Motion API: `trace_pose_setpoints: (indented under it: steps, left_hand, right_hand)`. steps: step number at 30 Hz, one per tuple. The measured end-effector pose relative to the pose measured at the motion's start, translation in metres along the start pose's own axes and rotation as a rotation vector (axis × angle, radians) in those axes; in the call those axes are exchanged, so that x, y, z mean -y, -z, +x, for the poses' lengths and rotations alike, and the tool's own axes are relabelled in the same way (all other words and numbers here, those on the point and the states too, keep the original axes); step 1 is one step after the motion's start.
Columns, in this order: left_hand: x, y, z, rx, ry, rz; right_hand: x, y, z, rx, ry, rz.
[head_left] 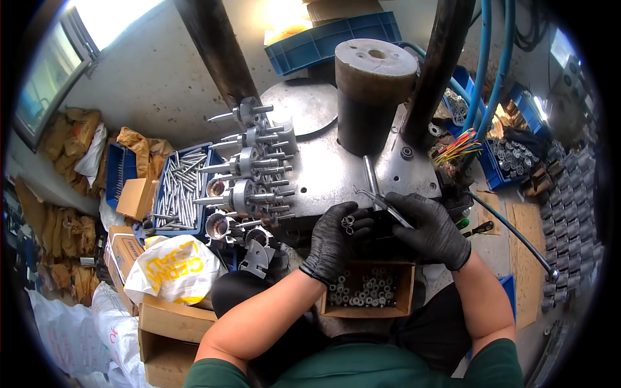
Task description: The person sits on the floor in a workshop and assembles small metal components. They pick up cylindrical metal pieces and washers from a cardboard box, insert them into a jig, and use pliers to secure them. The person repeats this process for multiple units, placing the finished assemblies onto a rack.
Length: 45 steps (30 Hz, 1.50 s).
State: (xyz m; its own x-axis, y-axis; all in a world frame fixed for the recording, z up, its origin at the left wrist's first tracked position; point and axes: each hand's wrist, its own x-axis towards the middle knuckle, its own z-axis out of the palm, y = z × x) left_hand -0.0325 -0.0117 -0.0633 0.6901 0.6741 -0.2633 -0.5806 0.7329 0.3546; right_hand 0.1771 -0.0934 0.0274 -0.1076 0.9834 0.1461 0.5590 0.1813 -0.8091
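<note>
Rings (348, 223) (small, silver, thin metal) lie on the half-curled, grey-black-gloved left hand (335, 240); the matching right hand (432, 229) grips a slim silver metal tool (396, 215), its long axis slanting forward-left between the 2 hands, bent tip nearer the left.

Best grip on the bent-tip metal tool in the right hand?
Likely its straight shank, from the right, where the right hand has it: the shank slopes down rightward, while the thin bent tip points leftward, best left free.
</note>
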Motion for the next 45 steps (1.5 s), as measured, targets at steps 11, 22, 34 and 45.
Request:
trace_pose_setpoints:
  steps: [11, 22, 34, 45]
  left_hand:
    - [0.061, 0.002, -0.013, -0.198, -0.012, 0.469]
    - [0.079, 0.064, 0.002, -0.092, -0.068, 1.076]
    - [0.067, 0.028, -0.005, -0.104, -0.085, 1.030]
    - [0.071, 0.034, -0.001, -0.147, -0.041, 0.896]
  right_hand:
    - [0.003, -0.077, 0.065, 0.055, -0.316, 0.379]
    - [0.010, -0.117, 0.105, 0.066, -0.237, 0.464]
    - [0.009, -0.107, 0.119, 0.114, -0.177, 0.416]
    - [0.013, -0.115, 0.119, 0.077, -0.114, 0.202]
